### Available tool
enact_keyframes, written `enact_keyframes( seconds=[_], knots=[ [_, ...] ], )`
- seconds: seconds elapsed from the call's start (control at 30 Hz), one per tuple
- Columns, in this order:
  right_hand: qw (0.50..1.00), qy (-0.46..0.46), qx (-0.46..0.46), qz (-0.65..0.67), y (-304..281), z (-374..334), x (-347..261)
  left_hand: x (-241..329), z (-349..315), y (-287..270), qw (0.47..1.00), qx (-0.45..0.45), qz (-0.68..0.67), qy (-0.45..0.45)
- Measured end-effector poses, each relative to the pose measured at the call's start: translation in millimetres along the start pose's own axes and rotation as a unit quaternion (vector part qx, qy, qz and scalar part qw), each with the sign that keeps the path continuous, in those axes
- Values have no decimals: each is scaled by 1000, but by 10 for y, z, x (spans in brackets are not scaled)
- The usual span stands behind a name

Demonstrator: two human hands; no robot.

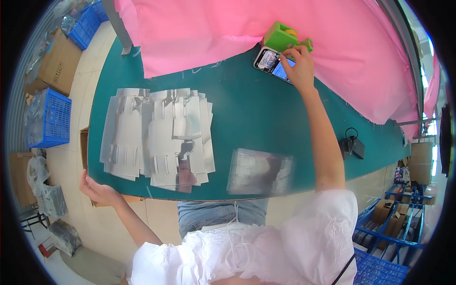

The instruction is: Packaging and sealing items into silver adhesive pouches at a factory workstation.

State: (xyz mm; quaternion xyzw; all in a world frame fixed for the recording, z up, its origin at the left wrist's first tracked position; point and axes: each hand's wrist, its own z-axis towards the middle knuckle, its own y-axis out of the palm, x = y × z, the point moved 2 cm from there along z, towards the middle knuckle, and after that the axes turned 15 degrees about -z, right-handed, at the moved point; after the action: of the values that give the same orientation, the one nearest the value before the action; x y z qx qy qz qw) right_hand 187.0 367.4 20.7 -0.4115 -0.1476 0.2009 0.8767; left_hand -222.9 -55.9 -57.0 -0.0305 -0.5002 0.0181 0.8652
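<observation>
My right hand (301, 71) reaches to the far side of the green table, over a smartphone (267, 59) with a lit screen. Its thumb is at the screen and its fingers are apart, near a green tape dispenser (279, 37). Off the table's left front edge, my left hand (100, 191) is held open, holding nothing. Two overlapping stacks of flat, clear-and-white plastic sheets with slots, a left stack (124, 137) and a right stack (167, 130), lie to its right. A separate pile of clear plastic sheets (259, 172) rests near the front edge, partly blurred.
Pink cloth (199, 33) hangs over the table's back edge beside a metal post (118, 26). A black object with a ring (352, 146) lies at right. Blue crates (56, 118) and a cardboard box (58, 64) stand left; a blue rack (394, 221) stands lower right.
</observation>
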Motion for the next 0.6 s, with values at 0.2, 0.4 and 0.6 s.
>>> enact_keyframes(
  seconds=[0.2, 0.4, 0.6],
  knots=[
    [998, 5, -13, 68, -441, -44, -63, -16, 11, -21, 1000, -4, 2, 17],
    [980, -63, 128, 136, -1554, -160, -531, -13, 14, -131, 998, -13, 38, 41],
    [739, -167, 646, 95, -3280, -1379, -756, 686, -137, -18, 977, -173, -20, 121]
  ],
)
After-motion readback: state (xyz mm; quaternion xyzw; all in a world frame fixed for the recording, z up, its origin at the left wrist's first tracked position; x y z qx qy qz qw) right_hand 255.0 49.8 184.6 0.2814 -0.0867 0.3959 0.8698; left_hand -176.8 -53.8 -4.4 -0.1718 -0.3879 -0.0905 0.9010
